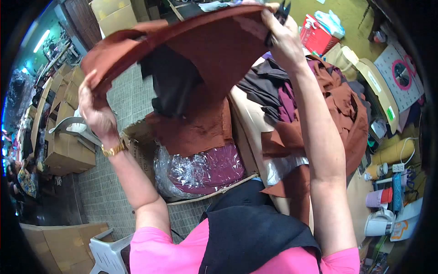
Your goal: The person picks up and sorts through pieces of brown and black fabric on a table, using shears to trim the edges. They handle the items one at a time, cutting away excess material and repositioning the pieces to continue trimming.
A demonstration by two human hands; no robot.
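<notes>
- Cloth (196, 41), rust-brown, is raised and spread in front of me, above the heap of garments (337, 105) on the right.
- Left hand (96, 109) fingers pinch its left edge; right hand (285, 41) fingers grip the far right edge together with black snips (282, 11).
- Step, I judge: looking it over. Turning it calls for firm grips on both sides, with the snip points kept off the weave.

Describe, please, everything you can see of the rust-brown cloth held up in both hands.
The rust-brown cloth is a soft, matte, felt-like piece, raised high and stretched into a shallow arch, its underside facing the camera. The left hand grips its left edge; the right hand, also holding a black tool, pinches its right edge.
</notes>
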